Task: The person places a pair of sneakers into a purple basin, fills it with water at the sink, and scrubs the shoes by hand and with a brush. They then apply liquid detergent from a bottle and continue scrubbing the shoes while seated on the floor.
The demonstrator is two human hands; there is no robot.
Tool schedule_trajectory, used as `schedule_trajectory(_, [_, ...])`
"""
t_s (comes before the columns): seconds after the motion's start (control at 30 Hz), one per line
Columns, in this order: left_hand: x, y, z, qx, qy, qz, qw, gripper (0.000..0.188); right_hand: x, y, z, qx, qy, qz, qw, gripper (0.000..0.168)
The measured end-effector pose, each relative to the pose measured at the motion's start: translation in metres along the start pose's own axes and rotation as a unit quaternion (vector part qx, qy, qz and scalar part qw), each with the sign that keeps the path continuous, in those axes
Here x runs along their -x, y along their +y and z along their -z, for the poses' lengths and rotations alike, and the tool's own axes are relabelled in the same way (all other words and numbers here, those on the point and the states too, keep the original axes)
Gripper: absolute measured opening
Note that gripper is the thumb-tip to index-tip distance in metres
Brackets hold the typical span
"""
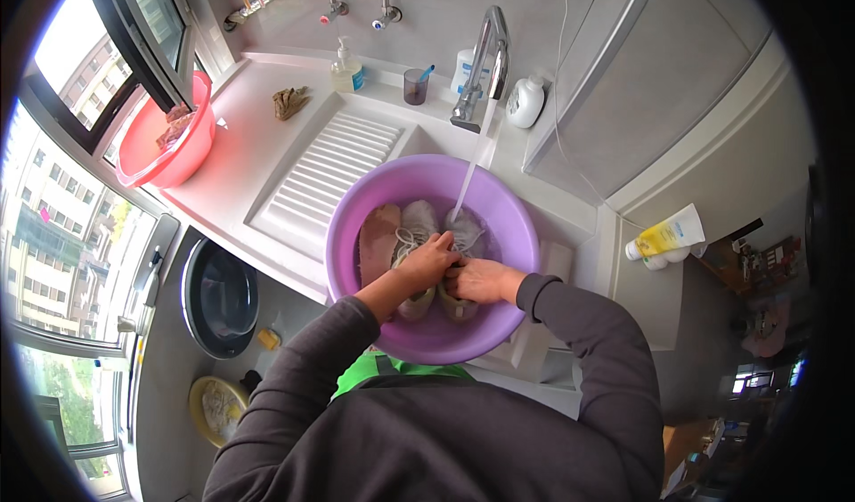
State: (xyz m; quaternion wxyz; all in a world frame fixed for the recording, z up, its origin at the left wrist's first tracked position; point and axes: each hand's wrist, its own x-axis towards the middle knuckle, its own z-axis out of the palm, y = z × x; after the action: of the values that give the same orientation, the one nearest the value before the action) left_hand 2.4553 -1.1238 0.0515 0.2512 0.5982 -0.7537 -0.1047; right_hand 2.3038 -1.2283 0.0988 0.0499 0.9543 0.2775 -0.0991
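A purple plastic basin (pixel 511 315) stands over the sink with a pair of wet, light-coloured lace-up shoes side by side in it. White laces hang loose on the left-hand shoe (pixel 419 220). My left hand (pixel 427 261) reaches across that shoe, its fingers bent at the lace area of the right-hand shoe (pixel 465 227). My right hand (pixel 482 280) grips the same shoe near its opening; the fingertips of both hands are partly hidden. A pinkish insole (pixel 379 245) lies along the basin's left side. From the chrome faucet (pixel 497 47), water runs onto the right-hand shoe's toe.
Left of the basin is a ribbed washboard (pixel 337 161); a crumpled brown cloth (pixel 290 103) lies beyond it. A pink basin (pixel 180 161) sits by the open window. Behind stand a pump bottle (pixel 347 74), a cup (pixel 415 88) and a white bottle (pixel 526 103). A tube (pixel 668 230) lies at right.
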Motion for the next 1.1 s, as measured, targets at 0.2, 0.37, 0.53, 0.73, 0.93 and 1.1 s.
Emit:
schedule_trajectory(0.2, [0.0,0.005,0.006,0.011,-0.002,0.012,1.0,0.015,0.0,0.001,-0.006,-0.031,0.007,-0.009,0.999,0.016])
schedule_trajectory(0.37, [-0.002,0.006,0.009,0.01,-0.018,0.03,0.999,0.021,0.003,0.001,-0.002,-0.039,0.019,-0.021,0.999,0.015])
schedule_trajectory(0.53, [-0.002,0.004,0.007,0.008,-0.014,0.024,1.0,0.021,-0.001,0.002,-0.004,-0.026,0.003,-0.015,1.0,0.014])
schedule_trajectory(0.73, [0.0,0.006,0.011,0.025,-0.001,0.039,0.999,0.018,0.005,-0.002,0.004,-0.101,0.092,-0.075,0.988,0.014])
schedule_trajectory(0.93, [0.005,0.025,0.021,0.046,0.066,0.089,0.993,0.022,0.023,-0.008,0.006,-0.218,0.199,-0.197,0.935,0.017])
schedule_trajectory(1.1, [0.013,0.07,0.028,-0.009,0.063,0.244,0.968,0.035,0.018,-0.015,0.015,-0.35,0.283,-0.278,0.849,0.016])
